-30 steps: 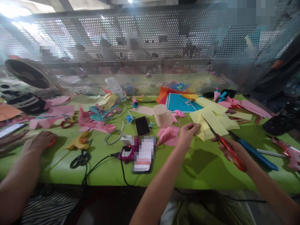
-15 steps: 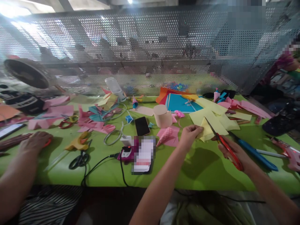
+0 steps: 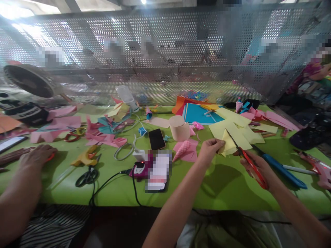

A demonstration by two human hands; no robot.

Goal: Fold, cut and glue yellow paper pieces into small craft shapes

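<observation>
My left hand [image 3: 210,147] pinches a small folded piece of yellow paper [image 3: 228,144] just above the green table [image 3: 222,186]. My right hand [image 3: 256,167] grips red-handled scissors [image 3: 245,159]; their blades point up and to the left and lie against the yellow piece. More yellow sheets [image 3: 236,128] lie flat right behind it.
A co-worker's hand [image 3: 38,155] rests at the left by a yellow glue gun [image 3: 85,157] and black scissors [image 3: 86,176]. A phone [image 3: 156,138], a paper roll [image 3: 179,127], a pink paper cone [image 3: 183,148], blue scissors [image 3: 280,167], cables and pink scraps crowd the table. A perforated metal screen [image 3: 165,58] closes the back.
The yellow piece and my left hand have shifted slightly right and down toward the scissors, whose blades now sit over the paper. The co-worker's hand has barely moved.
</observation>
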